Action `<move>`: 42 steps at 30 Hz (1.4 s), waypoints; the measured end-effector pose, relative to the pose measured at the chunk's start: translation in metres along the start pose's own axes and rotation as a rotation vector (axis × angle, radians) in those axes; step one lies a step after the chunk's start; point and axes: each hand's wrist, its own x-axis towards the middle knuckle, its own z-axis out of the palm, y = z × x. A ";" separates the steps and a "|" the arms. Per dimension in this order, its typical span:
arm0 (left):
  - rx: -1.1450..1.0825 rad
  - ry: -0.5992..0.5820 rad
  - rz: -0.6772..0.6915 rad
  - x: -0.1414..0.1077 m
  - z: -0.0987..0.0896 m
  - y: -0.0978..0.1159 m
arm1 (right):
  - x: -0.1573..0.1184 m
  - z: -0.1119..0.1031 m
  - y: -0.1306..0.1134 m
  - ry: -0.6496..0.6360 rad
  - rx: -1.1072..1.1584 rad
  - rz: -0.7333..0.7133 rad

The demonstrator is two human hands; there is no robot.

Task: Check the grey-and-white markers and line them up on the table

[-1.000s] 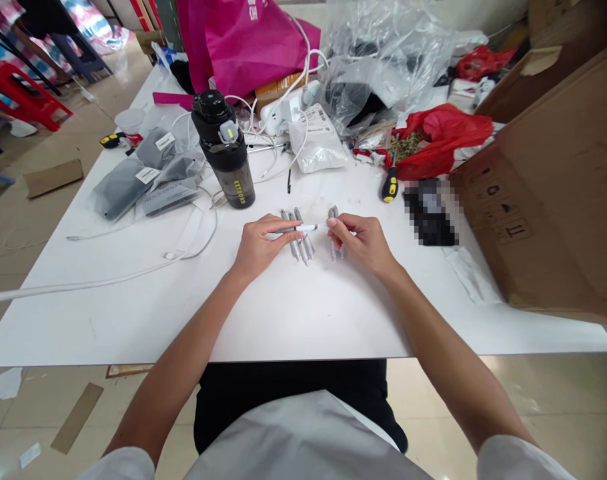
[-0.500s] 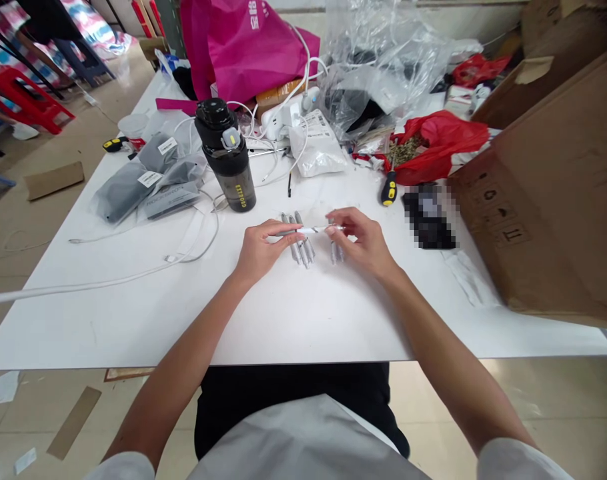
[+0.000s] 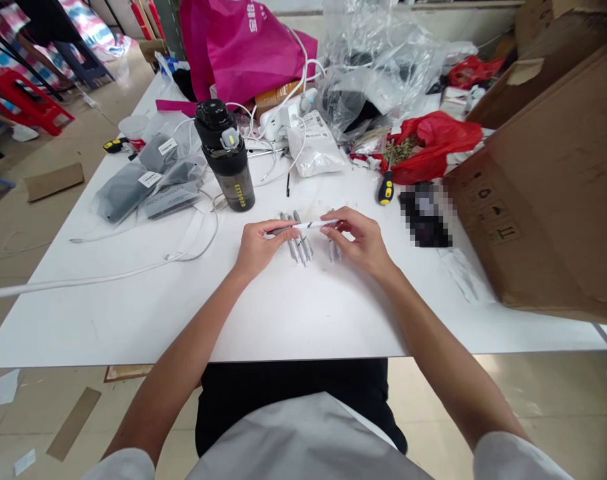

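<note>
Between my two hands a white and grey pen (image 3: 311,225) lies nearly level, a little above the table. My left hand (image 3: 260,248) pinches its grey end between thumb and fingers. At the other end, my right hand (image 3: 358,237) has thumb and fingertips closed on the white part. Just below the held pen, several silver-grey pens (image 3: 300,249) lie side by side on the white table (image 3: 303,307). A smaller group of similar pens (image 3: 332,251) sits partly hidden by my right hand.
Behind my left hand stands a black drink bottle (image 3: 228,160). Bagged grey items (image 3: 133,190) and white cables (image 3: 198,250) lie left. A yellow-black screwdriver (image 3: 386,189), red plastic bag (image 3: 443,143) and large cardboard box (image 3: 548,187) are right. A magenta bag (image 3: 248,53) is at the back.
The pen stays in both hands, its right end now tilted slightly up. My fingers have shifted only a little. The view has moved slightly.
</note>
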 end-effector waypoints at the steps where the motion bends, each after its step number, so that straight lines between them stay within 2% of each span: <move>1: -0.007 -0.006 -0.019 0.001 0.000 0.000 | 0.000 -0.001 -0.001 -0.003 -0.024 0.006; 6: 0.015 -0.020 0.038 -0.001 0.000 -0.002 | -0.001 -0.002 -0.007 -0.017 -0.092 0.110; 11: 0.056 -0.035 0.079 -0.003 0.000 0.000 | -0.001 0.003 -0.008 0.012 0.046 0.213; 17: 0.070 -0.127 0.051 0.004 -0.003 -0.001 | 0.001 0.006 0.008 0.057 0.205 0.157; 25: 0.113 -0.080 0.204 -0.001 0.001 -0.004 | 0.000 0.001 -0.001 0.038 0.099 0.184; 29: 0.148 -0.027 0.235 -0.005 0.006 -0.005 | 0.000 0.003 -0.002 0.050 0.106 0.235; 33: 0.126 -0.019 0.198 -0.004 0.006 -0.002 | 0.002 0.006 0.002 0.072 0.264 0.166; 38: 0.042 -0.101 0.071 -0.002 0.005 0.002 | 0.004 0.008 -0.004 0.005 0.391 0.062; 42: 0.047 -0.094 0.100 -0.005 0.007 0.001 | 0.002 0.013 -0.010 0.016 0.462 0.083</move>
